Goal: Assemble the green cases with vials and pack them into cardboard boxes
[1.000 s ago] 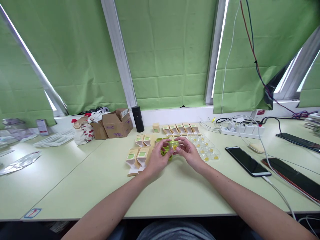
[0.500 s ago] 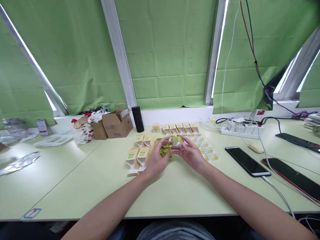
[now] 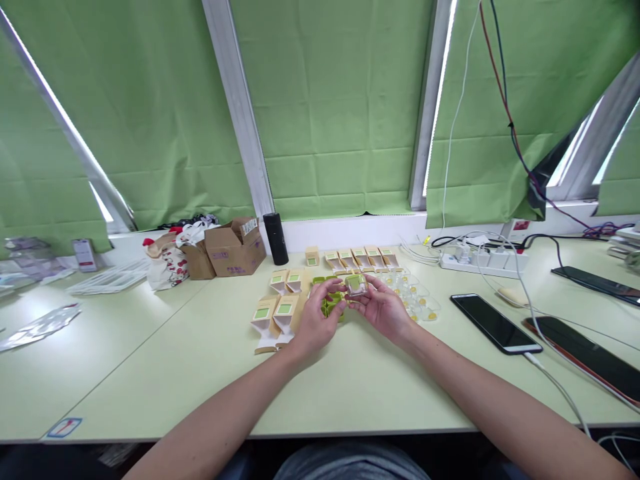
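Note:
A small clear plastic box [image 3: 356, 285] with green at its top is held just above the table. My right hand [image 3: 383, 310] grips it from the right, its fingers curled around that side. My left hand [image 3: 319, 313] is at the box's left edge, with curved fingertips against it. Green moulded cups [image 3: 330, 307] are partly hidden behind my left hand. Beside my right hand lie several clear plastic pieces with yellow centres [image 3: 423, 303]. Opened small cardboard boxes with green labels [image 3: 273, 313] are left of my left hand.
More small cardboard boxes [image 3: 360, 259] line the back, with one closed box [image 3: 312, 256] nearby. Behind stand a black cylinder [image 3: 276, 238] and a larger carton [image 3: 235, 247]. Right are a phone [image 3: 495, 323] on a cable and a power strip [image 3: 485, 260].
The clear box has moved slightly right and turned, so its green top shows more plainly. Both hands stay in nearly the same place.

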Demonstrator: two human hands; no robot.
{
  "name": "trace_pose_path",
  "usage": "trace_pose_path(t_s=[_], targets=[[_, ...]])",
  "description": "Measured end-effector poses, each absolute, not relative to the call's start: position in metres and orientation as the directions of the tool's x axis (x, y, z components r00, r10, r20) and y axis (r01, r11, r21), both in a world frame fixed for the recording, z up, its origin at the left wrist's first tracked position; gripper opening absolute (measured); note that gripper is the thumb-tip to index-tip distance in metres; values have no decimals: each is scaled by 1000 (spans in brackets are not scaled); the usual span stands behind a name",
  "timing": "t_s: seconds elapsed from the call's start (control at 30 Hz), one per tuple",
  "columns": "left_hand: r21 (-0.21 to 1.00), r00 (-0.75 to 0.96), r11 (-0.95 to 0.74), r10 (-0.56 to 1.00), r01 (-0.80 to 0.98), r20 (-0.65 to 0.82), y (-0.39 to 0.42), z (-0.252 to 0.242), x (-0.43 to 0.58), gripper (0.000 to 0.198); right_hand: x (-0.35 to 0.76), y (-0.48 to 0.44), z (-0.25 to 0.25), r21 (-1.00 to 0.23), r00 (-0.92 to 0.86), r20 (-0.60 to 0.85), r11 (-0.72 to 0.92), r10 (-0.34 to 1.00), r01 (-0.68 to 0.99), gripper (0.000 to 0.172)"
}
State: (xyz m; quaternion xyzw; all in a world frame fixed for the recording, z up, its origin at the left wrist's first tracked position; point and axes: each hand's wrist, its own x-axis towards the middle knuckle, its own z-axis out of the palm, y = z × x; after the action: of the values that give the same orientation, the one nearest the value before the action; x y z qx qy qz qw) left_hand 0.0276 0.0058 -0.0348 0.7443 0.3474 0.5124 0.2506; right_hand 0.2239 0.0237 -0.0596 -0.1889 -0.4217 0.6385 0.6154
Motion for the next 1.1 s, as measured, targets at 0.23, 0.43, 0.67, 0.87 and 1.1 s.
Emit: trace_pose_path(t_s=[0.23, 0.43, 0.67, 0.87, 1.1], targets=[[786, 230, -581, 811, 213, 537, 11, -40, 28, 46, 222, 21, -58, -793, -86, 292, 191, 952, -578, 50], [863, 230, -482, 866, 150, 443, 14, -43, 30, 60, 219, 18, -56, -833, 3, 350, 313, 937, -456, 68], [910, 250, -411, 888, 60, 385, 14, -39, 30, 72, 216, 15, -53, -841, 11, 435, 410, 901, -354, 79], [908, 265, -416, 881, 44, 391, 16, -37, 30, 56, 213, 12, -53, -813, -8, 514, 484, 858, -323, 74], [881, 199, -438, 893, 178, 404, 11, -35, 31, 48, 222, 4, -42, -781, 63, 586, 584, 808, -222, 43]])
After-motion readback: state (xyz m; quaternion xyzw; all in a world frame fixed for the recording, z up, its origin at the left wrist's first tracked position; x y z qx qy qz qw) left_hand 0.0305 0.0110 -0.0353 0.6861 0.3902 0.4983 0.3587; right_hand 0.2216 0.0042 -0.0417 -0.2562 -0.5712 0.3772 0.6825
